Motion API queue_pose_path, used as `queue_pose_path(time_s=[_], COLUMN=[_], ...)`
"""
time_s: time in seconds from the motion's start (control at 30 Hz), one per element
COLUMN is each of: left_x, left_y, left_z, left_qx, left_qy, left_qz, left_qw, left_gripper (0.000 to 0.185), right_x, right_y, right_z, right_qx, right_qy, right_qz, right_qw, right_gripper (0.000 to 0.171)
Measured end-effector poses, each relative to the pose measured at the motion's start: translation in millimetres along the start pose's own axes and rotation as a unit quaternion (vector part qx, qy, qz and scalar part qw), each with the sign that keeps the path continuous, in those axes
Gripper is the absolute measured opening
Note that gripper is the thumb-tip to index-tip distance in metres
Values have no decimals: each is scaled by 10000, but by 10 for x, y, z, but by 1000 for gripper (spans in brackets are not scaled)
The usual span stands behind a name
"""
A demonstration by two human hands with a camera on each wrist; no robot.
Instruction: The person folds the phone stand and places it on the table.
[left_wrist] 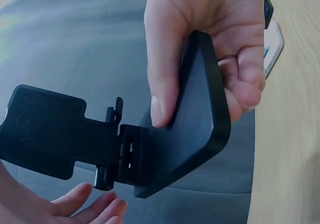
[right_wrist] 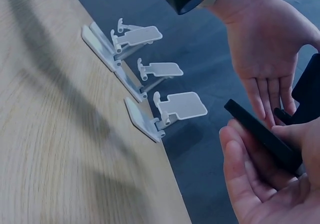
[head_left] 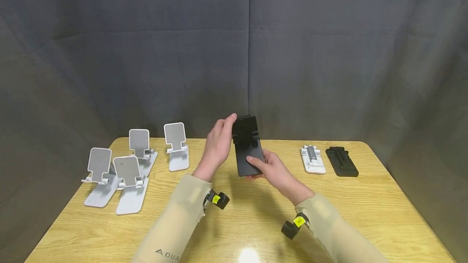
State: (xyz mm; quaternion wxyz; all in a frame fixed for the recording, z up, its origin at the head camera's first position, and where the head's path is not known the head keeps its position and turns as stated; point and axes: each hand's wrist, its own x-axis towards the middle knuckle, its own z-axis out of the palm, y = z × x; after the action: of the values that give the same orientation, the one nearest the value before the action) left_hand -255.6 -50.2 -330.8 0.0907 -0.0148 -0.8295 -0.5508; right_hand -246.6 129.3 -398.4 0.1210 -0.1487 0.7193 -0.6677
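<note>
A black folding phone stand point(head_left: 247, 155) is held up above the table, its flat base and hinged panel opened apart. My right hand point(head_left: 274, 169) grips the base, thumb on its face and fingers behind, as the left wrist view shows from close by point(left_wrist: 185, 119). At the upper left edge of the stand is my left hand point(head_left: 218, 141). Its fingers look straight in the right wrist view point(right_wrist: 267, 64), beside the hinged panel point(left_wrist: 50, 129). Whether the left thumb touches the panel is hidden.
Several white phone stands point(head_left: 133, 202) stand unfolded on the left of the wooden table point(head_left: 234, 230). At the right lie a folded white stand point(head_left: 317, 168) and a folded black stand point(head_left: 342, 161). A dark curtain point(head_left: 292, 60) hangs behind the table.
</note>
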Motion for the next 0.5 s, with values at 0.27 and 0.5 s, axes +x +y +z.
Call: queue_pose_path(time_s=[0.27,0.5], left_x=[-19,-53], left_y=[-49,-105], left_z=[21,82], left_qx=[162,217], left_qy=[-141,-419], left_qz=[-114,-147], left_qw=[9997,9988], left_gripper=[87,91], right_x=[29,58], right_y=[-27,-71], right_z=[-21,-56], right_qx=[27,63], right_qy=[174,320], right_qz=[3,-24], right_qw=[9998,9995], right_gripper=[37,38])
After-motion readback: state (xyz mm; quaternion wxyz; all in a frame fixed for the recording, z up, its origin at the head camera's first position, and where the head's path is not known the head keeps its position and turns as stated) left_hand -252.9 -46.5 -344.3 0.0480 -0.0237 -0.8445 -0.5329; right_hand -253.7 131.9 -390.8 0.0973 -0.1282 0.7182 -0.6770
